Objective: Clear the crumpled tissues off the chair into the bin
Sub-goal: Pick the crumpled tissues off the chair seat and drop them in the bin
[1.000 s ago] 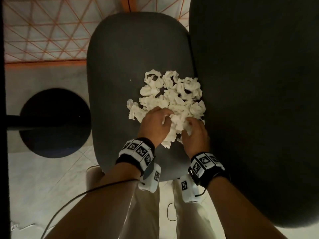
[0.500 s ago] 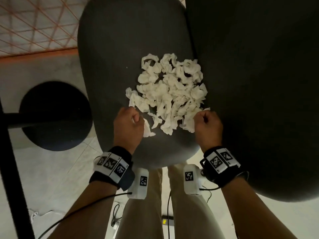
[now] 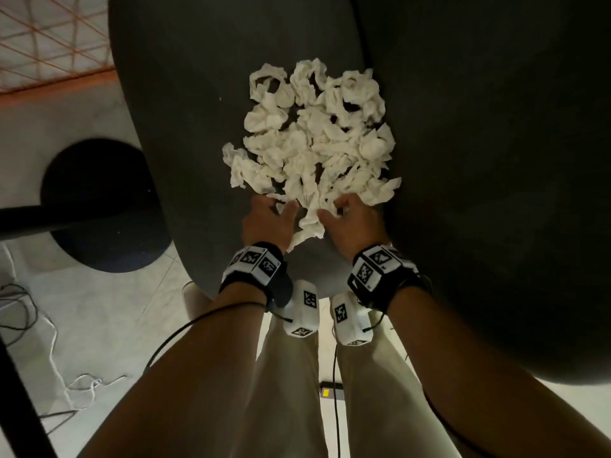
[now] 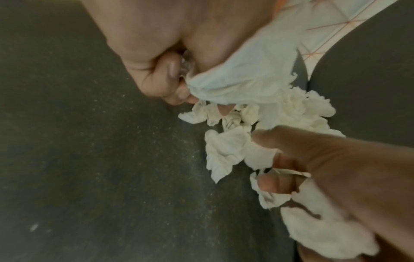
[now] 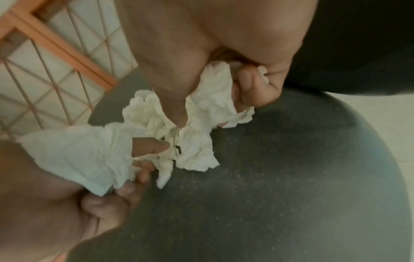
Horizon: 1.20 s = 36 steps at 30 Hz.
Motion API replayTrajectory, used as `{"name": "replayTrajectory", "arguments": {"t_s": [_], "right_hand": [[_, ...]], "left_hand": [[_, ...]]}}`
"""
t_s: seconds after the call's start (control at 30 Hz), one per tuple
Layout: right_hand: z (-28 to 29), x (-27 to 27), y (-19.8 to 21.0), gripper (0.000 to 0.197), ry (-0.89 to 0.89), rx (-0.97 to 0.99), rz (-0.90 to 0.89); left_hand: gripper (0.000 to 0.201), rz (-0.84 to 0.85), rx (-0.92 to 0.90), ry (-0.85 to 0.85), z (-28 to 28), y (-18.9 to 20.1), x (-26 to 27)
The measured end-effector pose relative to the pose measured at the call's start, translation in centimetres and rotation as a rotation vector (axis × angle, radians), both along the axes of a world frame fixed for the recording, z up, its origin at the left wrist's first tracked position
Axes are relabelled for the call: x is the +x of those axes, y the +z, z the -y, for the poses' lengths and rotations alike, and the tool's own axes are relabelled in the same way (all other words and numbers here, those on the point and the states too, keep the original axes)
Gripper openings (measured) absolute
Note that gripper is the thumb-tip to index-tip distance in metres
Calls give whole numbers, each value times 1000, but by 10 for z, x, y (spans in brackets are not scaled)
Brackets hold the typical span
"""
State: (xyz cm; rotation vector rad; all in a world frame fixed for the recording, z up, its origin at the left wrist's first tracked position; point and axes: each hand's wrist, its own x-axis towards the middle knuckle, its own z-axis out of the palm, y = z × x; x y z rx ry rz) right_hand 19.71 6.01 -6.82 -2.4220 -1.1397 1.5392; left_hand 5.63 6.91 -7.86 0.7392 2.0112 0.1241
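A heap of crumpled white tissues (image 3: pixel 314 143) lies on the dark grey chair seat (image 3: pixel 185 110), up against the backrest (image 3: pixel 496 160). Both hands sit at the heap's near edge, close together. My left hand (image 3: pixel 274 209) has its fingers curled round a tissue (image 4: pixel 246 70). My right hand (image 3: pixel 340 209) grips a wad of tissue (image 5: pixel 212 99) between thumb and curled fingers. One loose tissue (image 3: pixel 307 229) hangs between the two hands. A round black shape (image 3: pixel 99 206) stands on the floor left of the chair; I cannot tell whether it is the bin.
A black bar (image 3: pixel 33 223) runs in from the left edge across the round black shape. An orange wire grid (image 3: pixel 49 38) lies at the top left. Cables (image 3: pixel 26 309) trail over the pale tiled floor. My legs (image 3: pixel 291 391) stand just before the seat's front edge.
Half a second ago the hands were apart, each fisted at the pile's near corners. Now they have come together at the middle of the near edge, gripping tissues.
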Motion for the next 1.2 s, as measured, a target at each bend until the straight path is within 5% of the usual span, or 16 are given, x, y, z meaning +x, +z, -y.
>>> {"name": "replayTrajectory", "arguments": {"t_s": [0.13, 0.37, 0.53, 0.6, 0.73, 0.83, 0.93, 1.07, 1.2], "right_hand": [[-3, 1, -6, 16, 108, 56, 58], [-1, 6, 9, 38, -114, 144, -41], [11, 18, 18, 47, -164, 305, -13], [15, 22, 22, 31, -201, 328, -34], [14, 28, 34, 14, -216, 444, -84], [6, 29, 38, 32, -259, 426, -100], [-7, 29, 38, 25, -313, 364, -116], [-22, 34, 27, 43, -91, 290, -38], [-31, 32, 8, 57, 227, 152, 28]], "left_hand": [[14, -27, 14, 11, -3, -9, -5], [40, 14, 26, 52, -5, -9, -2], [31, 1, -34, -61, -12, -10, 5], [25, 30, -30, -61, -12, -9, 4], [13, 148, 7, 119, -7, 4, -6], [21, 243, 37, 235, -1, 14, -18], [28, 231, 125, 217, -1, 21, -25], [29, 200, 289, 2, -10, 29, -19], [13, 139, 227, -210, -20, 33, -6]]}}
